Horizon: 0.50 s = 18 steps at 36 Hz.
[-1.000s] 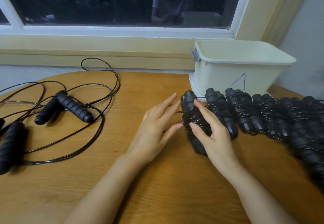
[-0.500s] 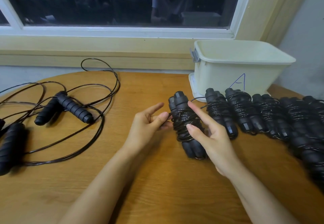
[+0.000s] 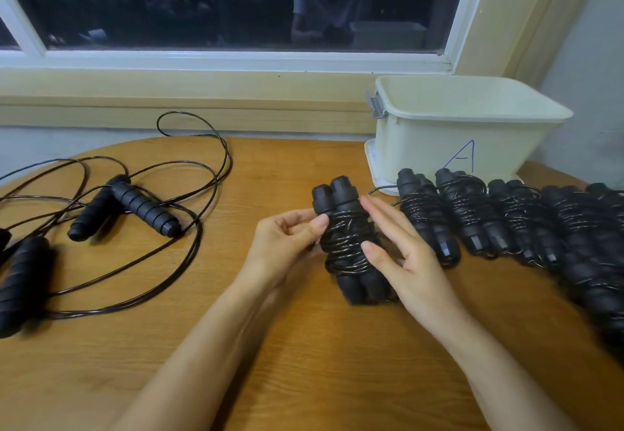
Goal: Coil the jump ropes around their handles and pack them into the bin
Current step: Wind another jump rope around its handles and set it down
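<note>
Round wooden table [image 3: 320, 380]: left hand [image 3: 287, 245] fingers [image 3: 319, 223] pinch black cord-wrapped handle bundle [image 3: 344, 248], right hand [image 3: 408, 261] fingers straight; tuck end snugly.

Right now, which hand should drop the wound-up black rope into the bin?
Probably the right hand: it touches the black jump rope coiled around its handles on the side nearer the cream plastic bin. The left hand pinches it from the far side.

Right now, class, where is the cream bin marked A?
In the head view, the bin stands at the far right of the table, below the window corner, behind the row of coiled ropes.
</note>
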{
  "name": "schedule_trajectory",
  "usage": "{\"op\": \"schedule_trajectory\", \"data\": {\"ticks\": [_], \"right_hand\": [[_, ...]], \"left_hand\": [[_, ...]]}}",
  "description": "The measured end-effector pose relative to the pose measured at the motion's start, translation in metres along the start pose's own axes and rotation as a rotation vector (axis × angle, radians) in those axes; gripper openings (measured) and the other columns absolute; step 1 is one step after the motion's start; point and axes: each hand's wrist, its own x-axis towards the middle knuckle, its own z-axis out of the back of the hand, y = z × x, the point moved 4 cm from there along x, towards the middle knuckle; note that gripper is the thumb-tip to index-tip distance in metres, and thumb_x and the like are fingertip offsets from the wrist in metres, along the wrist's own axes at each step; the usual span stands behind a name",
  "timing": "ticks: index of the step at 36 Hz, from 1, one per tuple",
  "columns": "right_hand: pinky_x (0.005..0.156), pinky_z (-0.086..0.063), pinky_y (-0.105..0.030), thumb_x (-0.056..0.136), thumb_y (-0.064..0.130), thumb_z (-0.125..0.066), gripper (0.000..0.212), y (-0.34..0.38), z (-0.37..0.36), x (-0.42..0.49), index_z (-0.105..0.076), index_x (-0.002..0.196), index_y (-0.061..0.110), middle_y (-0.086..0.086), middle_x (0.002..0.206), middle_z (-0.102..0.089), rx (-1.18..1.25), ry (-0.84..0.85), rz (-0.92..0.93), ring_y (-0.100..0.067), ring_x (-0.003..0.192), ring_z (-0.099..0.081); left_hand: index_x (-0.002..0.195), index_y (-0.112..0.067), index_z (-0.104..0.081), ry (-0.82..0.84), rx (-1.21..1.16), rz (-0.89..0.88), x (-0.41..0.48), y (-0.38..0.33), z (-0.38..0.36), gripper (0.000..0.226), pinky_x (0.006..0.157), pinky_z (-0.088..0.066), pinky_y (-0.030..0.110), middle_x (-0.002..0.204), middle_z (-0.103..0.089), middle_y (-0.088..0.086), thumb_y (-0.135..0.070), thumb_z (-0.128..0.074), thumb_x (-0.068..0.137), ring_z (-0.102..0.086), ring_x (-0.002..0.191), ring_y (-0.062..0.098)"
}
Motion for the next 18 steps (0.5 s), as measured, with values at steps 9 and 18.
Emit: {"op": "schedule_trajectory", "data": {"ticks": [9,18], "right_hand": [[0.108,-0.03,-0.007,0.094,-0.01,-0.051,0.053,0.001,-0.004,-0.003,-0.052,0.141,0.015,-0.002,0.149,-0.047,-0.246,-0.171,0.209,0.007,0.139,-0.035],[0.091,-0.042,-0.016,0.091,0.049,-0.04,0.07,0.004,-0.015,-0.008,-0.025,0.156,0.029,0.017,0.163,-0.017,-0.775,-0.069,0.136,0.0,0.142,-0.028]], "left_hand": [[0.1,-0.011,-0.071,-0.146,0.152,-0.178,-0.008,-0.003,-0.006,0.017,0.06,-0.053,0.017,0.077,-0.076,0.004,-0.016,-0.073,0.083,-0.073,0.069,0.01],[0.09,-0.011,-0.073,-0.196,0.139,-0.119,-0.008,0.011,-0.011,0.01,0.069,-0.06,0.032,0.076,-0.076,0.01,-0.018,-0.075,0.084,-0.073,0.07,0.019]]}}
